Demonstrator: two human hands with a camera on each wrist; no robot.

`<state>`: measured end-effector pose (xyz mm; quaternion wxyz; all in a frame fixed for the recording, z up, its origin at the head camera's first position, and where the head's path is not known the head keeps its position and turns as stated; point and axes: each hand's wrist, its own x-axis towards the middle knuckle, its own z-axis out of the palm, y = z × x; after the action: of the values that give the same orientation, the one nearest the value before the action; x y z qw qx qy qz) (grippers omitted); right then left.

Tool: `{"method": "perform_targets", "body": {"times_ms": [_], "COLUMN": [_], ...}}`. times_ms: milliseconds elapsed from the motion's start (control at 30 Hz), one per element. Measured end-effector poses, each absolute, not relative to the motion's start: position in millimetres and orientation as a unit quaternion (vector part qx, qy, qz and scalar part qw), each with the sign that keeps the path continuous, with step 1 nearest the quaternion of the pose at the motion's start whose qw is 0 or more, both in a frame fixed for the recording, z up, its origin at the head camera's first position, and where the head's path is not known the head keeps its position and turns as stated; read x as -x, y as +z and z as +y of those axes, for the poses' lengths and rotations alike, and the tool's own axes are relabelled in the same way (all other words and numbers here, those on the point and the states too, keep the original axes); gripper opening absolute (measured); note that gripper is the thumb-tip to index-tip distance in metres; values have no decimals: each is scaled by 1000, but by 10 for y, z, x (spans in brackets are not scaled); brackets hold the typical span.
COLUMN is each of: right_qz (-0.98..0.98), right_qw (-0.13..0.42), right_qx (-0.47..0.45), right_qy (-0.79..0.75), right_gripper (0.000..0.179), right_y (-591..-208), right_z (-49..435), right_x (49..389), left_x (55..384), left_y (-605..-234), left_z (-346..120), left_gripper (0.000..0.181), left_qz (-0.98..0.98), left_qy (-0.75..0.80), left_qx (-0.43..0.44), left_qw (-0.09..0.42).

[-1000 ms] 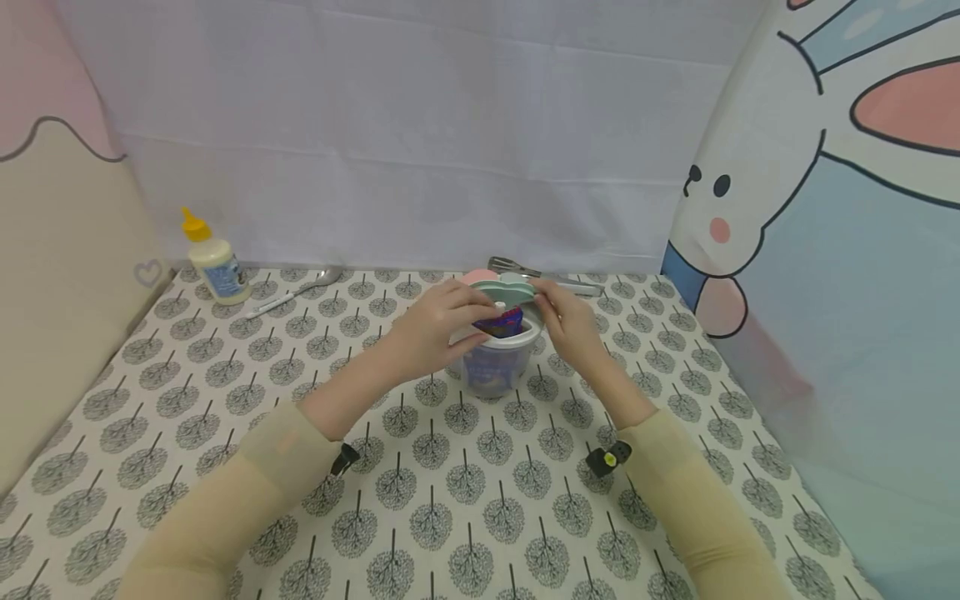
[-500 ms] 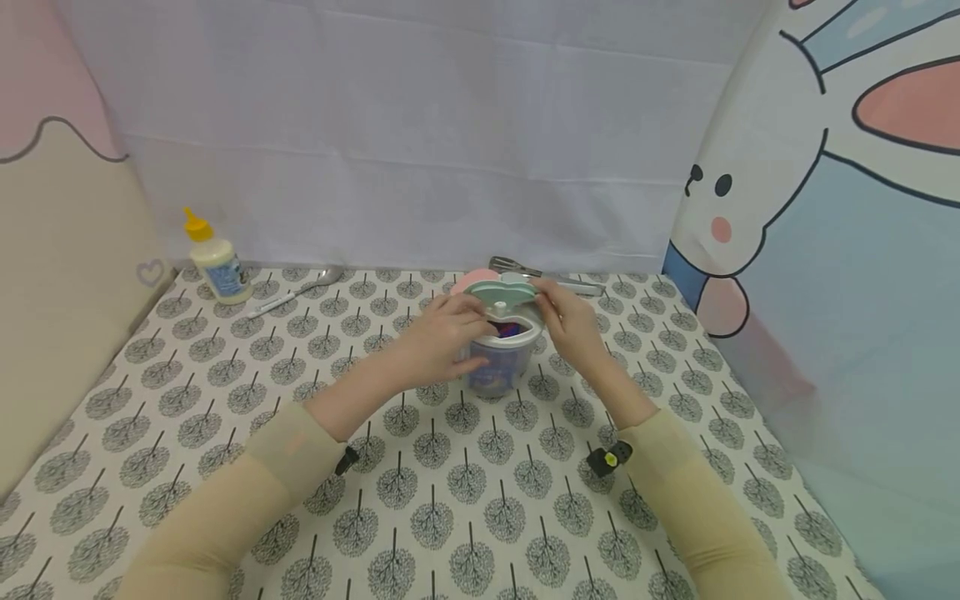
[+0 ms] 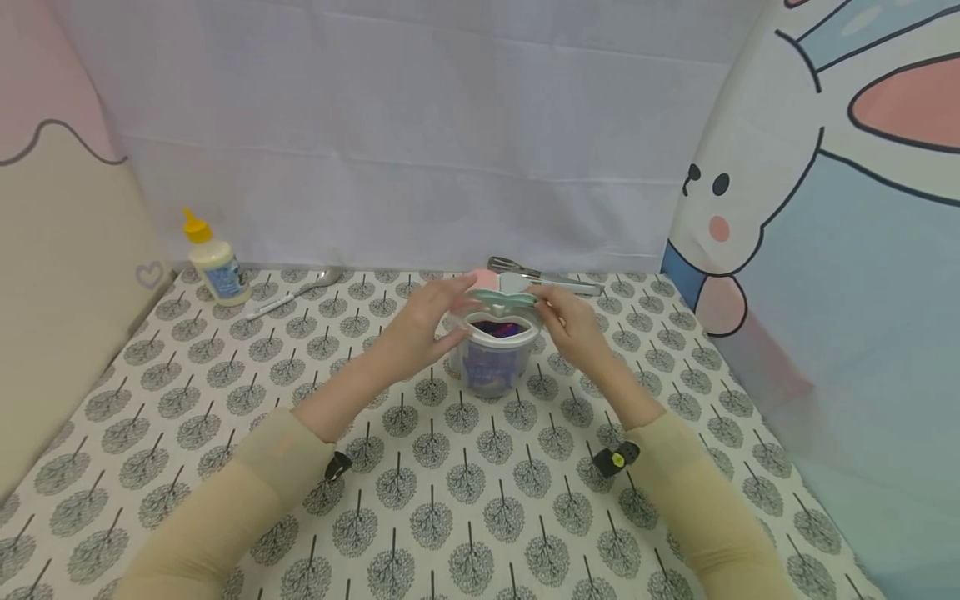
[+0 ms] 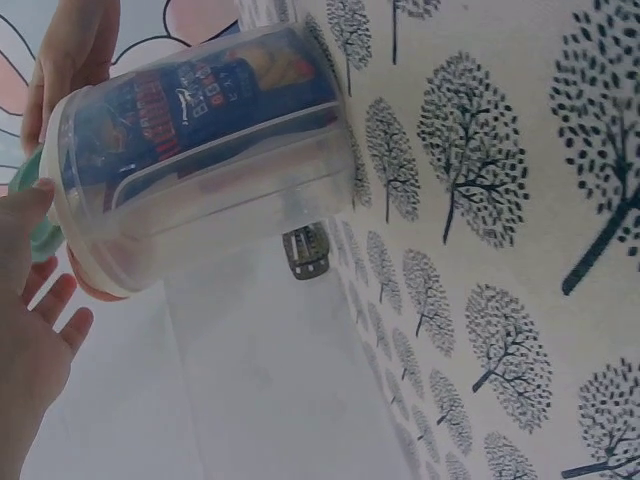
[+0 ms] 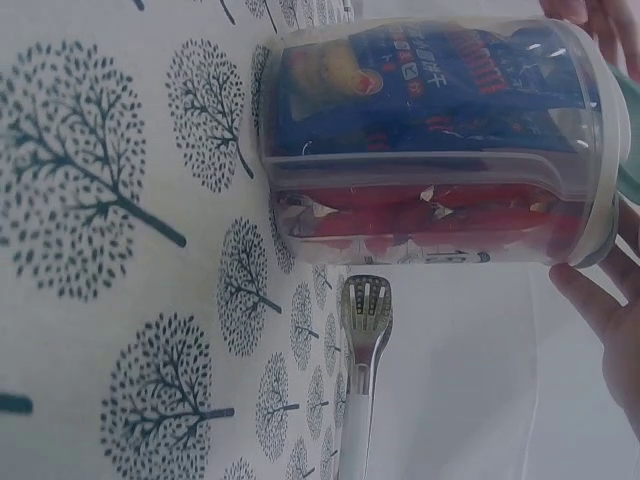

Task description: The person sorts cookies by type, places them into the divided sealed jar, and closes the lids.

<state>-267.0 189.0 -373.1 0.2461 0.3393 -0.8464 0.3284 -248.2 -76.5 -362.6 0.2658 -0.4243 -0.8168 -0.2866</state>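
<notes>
A clear plastic canister with a white rim stands upright mid-table. Its green lid flap is tilted up, showing dark and red contents through the opening. My right hand pinches the flap's right edge. My left hand is at the left side, its fingers extended by the flap and its thumb near the rim. In the left wrist view, that thumb overlaps the flap's edge and the fingers are spread. Through the canister wall show a blue snack packet and, in the right wrist view, red packets.
Pink and pale grey flaps share the canister's lid. Behind it lie tongs with a slotted end. A spoon and a glue-type bottle with a yellow nozzle are at the back left, before a white cloth backdrop.
The blue-and-red packet held by my left hand has gone down into the canister. The left hand has drawn back to the lid's left side. My right hand keeps its place at the flap.
</notes>
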Motion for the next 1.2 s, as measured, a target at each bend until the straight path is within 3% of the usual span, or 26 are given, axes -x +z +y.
{"method": "perform_targets", "body": {"times_ms": [133,300,467,833,1200], "right_qz": [-821,-808,-819,-809,-793], "right_qw": [247,231,219,266,295], "right_qx": [-412,-465,-464,-484,-498], "right_qy": [308,279,257,203,191], "right_gripper": [26,29,37,41,34], "right_y": [-3758,-3795,-3812,-3820,-3893], "right_z": [1954,2018,2010,1983,1985], "right_x": [2676,2655,2620,2604,2648], "left_x": [2491,2515,2510,2528,2540], "left_y": [-3726,-3815,-3841,-3941,-3952], "left_z": [-796,-824,-838,-806,-837], "left_gripper": [60,54,52,47,48], "left_qz": [-821,-809,-804,-776,-775], "left_qy": [-286,-265,-257,-274,-251], "left_qx": [435,462,467,480,489], "left_qw": [234,249,263,304,312]}}
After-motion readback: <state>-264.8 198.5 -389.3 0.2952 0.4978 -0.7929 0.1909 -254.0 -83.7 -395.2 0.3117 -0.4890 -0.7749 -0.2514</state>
